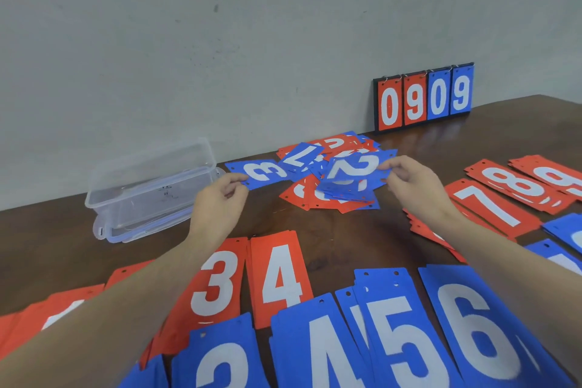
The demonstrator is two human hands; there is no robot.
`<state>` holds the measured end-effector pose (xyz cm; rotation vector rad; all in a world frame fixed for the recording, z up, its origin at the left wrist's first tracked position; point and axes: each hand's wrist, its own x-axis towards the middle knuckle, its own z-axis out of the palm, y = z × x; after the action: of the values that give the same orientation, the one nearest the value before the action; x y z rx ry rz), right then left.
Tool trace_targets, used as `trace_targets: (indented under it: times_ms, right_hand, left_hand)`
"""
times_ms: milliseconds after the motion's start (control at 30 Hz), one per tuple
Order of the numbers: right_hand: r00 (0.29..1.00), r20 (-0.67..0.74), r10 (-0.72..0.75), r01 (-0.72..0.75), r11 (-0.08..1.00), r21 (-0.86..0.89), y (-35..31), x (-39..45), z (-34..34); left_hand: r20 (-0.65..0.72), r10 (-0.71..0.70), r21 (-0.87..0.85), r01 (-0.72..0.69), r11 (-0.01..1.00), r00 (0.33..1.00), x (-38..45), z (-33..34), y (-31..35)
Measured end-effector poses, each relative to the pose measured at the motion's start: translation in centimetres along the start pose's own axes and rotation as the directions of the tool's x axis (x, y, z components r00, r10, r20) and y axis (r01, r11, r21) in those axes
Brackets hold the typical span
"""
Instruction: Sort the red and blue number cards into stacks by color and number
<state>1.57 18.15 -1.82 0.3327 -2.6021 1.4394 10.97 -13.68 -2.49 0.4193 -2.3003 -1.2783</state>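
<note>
Above the pile, left hand (pixel 220 198) pinches blue 3 (pixel 261 171); right hand (pixel 409 181) (fingertips) blue 2 (pixel 352 168).

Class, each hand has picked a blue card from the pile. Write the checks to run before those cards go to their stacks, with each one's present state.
1. Left hand grips blue 3: ok.
2. Right hand grips blue 2: ok.
3. Digits readable: ok.
4. Blue 3 stack visible near edge: ok.
5. Blue 2 stack visible: cannot tell.
6. One card per hand: cannot tell.
</note>
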Motion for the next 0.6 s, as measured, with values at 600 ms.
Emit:
trace_targets:
  times_ms: [600]
  right_hand:
    - [0.973, 0.121, 0.195, -0.229, 0.857, 0.462, -3.8, -4.1, 0.4]
  left_hand:
    - [0.010, -0.210, -0.431, 0.194, 0.881, 0.978, -4.7, -4.8, 0.7]
